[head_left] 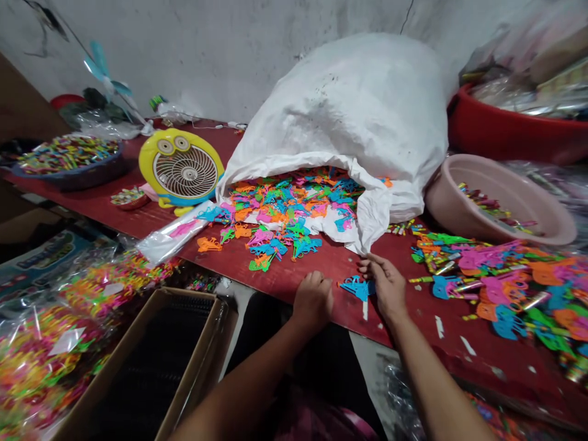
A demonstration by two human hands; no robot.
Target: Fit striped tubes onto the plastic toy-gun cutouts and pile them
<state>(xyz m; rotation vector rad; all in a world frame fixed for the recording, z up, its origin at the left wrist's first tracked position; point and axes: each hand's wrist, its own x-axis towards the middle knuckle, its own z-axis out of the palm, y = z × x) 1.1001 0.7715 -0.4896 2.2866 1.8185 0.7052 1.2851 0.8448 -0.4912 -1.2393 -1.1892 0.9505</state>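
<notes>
My left hand [313, 300] is curled into a loose fist at the table's front edge; whatever is inside the fingers is hidden. To its right, my right hand [388, 285] has bent fingers, closed at the near end of a blue plastic toy [356, 286] that looks like a small pistol. My right fingertips are close to the hanging corner of a big white sack [362, 98]. Out of the sack's mouth spills a heap of similar toys [285, 208] in orange, green, pink and blue. Several loose ones lie on the red table [266, 285] in front of it.
Toys with candy-like tubes [500, 282] are piled at right, below a pink basin [500, 190] and a red tub [514, 131]. A yellow fan [184, 165] and a basin of small tubes [73, 162] stand left. Below are a cardboard box [209, 334] and filled plastic bags [50, 343].
</notes>
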